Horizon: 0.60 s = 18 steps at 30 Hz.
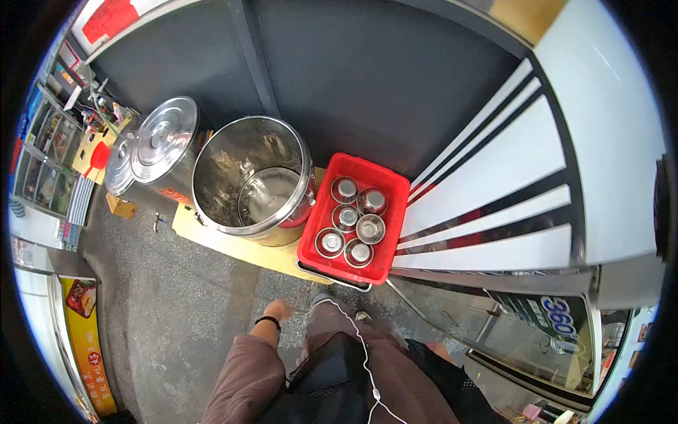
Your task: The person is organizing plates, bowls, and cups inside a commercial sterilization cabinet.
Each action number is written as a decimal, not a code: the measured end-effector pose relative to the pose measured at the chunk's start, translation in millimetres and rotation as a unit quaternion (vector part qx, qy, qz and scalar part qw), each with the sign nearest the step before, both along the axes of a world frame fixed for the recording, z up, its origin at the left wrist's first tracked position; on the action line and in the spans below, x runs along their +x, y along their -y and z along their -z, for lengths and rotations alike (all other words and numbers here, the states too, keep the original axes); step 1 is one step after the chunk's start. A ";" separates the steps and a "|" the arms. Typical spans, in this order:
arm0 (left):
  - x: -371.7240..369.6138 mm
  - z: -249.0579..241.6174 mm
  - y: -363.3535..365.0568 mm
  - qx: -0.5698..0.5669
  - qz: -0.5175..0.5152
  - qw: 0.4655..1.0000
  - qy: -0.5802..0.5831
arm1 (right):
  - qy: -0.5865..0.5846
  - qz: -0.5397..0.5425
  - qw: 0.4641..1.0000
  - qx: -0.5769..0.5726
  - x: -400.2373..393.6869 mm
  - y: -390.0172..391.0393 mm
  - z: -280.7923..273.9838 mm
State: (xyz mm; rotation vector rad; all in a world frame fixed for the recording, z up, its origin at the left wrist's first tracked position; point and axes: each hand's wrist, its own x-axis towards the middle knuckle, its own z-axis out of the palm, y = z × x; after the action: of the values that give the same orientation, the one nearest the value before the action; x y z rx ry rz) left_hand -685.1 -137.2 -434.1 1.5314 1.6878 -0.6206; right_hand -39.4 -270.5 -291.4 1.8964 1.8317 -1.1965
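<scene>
My left hand [279, 309], with a black band on its wrist, hangs beside my leg, holding nothing that I can see. It is small and blurred, so its fingers cannot be made out. Only a bit of my right hand [441, 350] shows at my other side, its fingers hidden. In front of me stands a red plastic basket [400, 205] with several steel cups [371, 229] inside. Left of the basket is a large uncovered steel barrel [205, 194]. Both hands are apart from the basket and the barrel.
Further left stand lidded steel barrels [166, 138] against a dark grey panel [381, 78]. A yellow board [205, 237] lies under the open barrel. Glass display cases [53, 152] line the far left, and a white striped panel [508, 162] rises on the right.
</scene>
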 end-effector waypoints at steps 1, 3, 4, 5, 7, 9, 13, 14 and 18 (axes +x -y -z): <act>-27.7 40.6 10.6 0.004 0.056 0.998 0.006 | -0.002 -0.056 0.998 0.024 -8.7 -19.5 2.0; -53.9 47.4 4.7 -0.016 0.087 0.996 0.026 | 0.014 -0.058 0.998 0.032 -44.9 -71.8 -10.9; -54.1 18.8 -8.2 -0.044 0.061 0.996 0.038 | 0.037 0.000 0.999 -0.006 -65.4 -97.6 -21.1; -49.9 -25.6 -26.2 -0.071 0.035 0.996 0.048 | 0.060 0.058 0.996 -0.044 -95.0 -128.8 -34.3; -67.7 33.8 -11.7 -0.055 0.028 0.997 0.044 | 0.034 0.083 0.995 -0.032 -132.6 -171.4 -33.5; -66.2 45.2 -22.9 -0.053 -0.003 0.998 0.046 | -0.002 0.093 0.996 -0.008 -164.8 -207.3 -28.6; -18.7 -23.1 -96.4 -0.052 -0.078 0.994 0.062 | -0.031 0.043 0.999 -0.004 -212.9 -257.3 7.0; -6.9 -35.0 -111.3 -0.032 -0.097 0.992 0.076 | -0.038 0.027 0.999 -0.003 -221.1 -266.7 18.2; 27.6 -4.7 -149.8 0.058 -0.104 0.989 0.088 | -0.037 -0.018 0.999 0.031 -246.7 -301.0 73.7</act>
State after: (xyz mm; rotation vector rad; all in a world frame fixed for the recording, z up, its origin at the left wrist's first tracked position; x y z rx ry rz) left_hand -657.6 12.6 -429.3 1.4216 1.7425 -0.2738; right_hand -286.1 30.5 -365.2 1.8662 1.9535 -1.2272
